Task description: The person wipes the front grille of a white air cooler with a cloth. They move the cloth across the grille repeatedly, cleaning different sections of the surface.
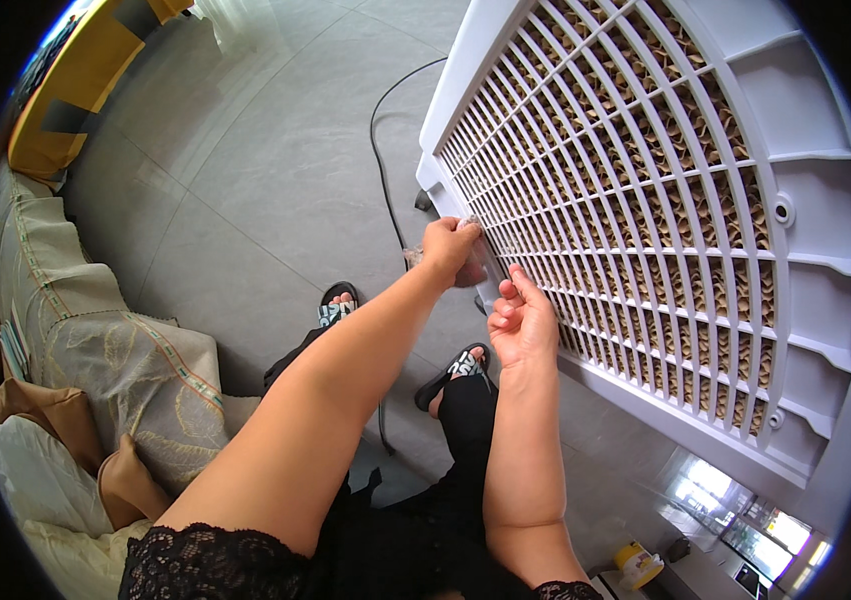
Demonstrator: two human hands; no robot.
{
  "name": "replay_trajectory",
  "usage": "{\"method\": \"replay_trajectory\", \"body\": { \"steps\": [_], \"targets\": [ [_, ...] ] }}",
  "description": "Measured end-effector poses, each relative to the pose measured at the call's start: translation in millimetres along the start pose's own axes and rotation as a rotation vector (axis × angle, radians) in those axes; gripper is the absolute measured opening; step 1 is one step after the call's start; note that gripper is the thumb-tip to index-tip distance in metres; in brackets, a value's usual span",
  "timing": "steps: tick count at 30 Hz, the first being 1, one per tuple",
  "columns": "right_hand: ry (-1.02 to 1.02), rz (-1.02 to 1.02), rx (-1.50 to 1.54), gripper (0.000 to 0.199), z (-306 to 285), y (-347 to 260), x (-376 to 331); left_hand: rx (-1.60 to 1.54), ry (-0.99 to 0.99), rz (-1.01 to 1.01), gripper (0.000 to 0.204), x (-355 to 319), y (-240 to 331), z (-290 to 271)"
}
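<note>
My left hand is closed around a small clear plastic bag, which hangs crumpled below the fingers and seems to have something reddish in it. It is at the lower left edge of a large white grille panel. Brown honeycomb-like padding shows behind the slats. Just below and right of the bag, my right hand is turned palm up. One finger reaches up to the slats while the others curl loosely, apart from each other. Nothing shows between them.
A black cable runs over the grey tiled floor behind my sandalled feet. At the left are a patterned cloth cover, brown cushions and a yellow and grey object. A yellow tub stands at lower right.
</note>
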State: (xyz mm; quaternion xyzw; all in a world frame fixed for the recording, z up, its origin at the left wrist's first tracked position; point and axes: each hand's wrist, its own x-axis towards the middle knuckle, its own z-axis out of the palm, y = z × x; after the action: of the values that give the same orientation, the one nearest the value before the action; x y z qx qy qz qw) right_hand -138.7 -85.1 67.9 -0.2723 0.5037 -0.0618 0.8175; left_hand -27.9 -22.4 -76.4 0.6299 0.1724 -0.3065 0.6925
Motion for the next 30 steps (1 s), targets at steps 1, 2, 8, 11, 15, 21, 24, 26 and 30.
{"method": "replay_trajectory", "body": {
  "steps": [1,2,8,11,15,21,24,26,30],
  "targets": [
    [0.002,0.007,0.001,0.02,-1,0,1,0.07,0.0,0.024,0.018,-4,1,1],
    [0.003,0.015,0.002,0.02,-2,1,3,0.109,-0.041,0.018,0.018,-1,3,-3],
    [0.0,0.013,0.011,0.021,0,-1,3,-0.224,-0.075,-0.041,0.016,-2,49,-12],
    [0.014,0.018,-0.023,0.02,3,1,4,-0.057,-0.131,-0.051,0.017,0,21,-11],
    [0.013,0.021,-0.017,0.019,0,-1,5,0.043,-0.043,-0.1,0.018,-11,33,-6],
    [0.009,0.014,-0.025,0.017,1,-1,3,0.091,-0.072,-0.042,0.021,6,21,-10],
    [-0.005,0.019,-0.016,0.017,0,0,4,0.215,-0.127,-0.122,0.022,12,17,-13],
    [-0.007,0.022,-0.011,0.016,1,0,3,0.211,-0.067,-0.159,0.021,17,19,-15],
    [-0.032,0.019,-0.02,0.017,0,1,2,0.199,0.163,0.024,0.025,17,22,-11]
  ]
}}
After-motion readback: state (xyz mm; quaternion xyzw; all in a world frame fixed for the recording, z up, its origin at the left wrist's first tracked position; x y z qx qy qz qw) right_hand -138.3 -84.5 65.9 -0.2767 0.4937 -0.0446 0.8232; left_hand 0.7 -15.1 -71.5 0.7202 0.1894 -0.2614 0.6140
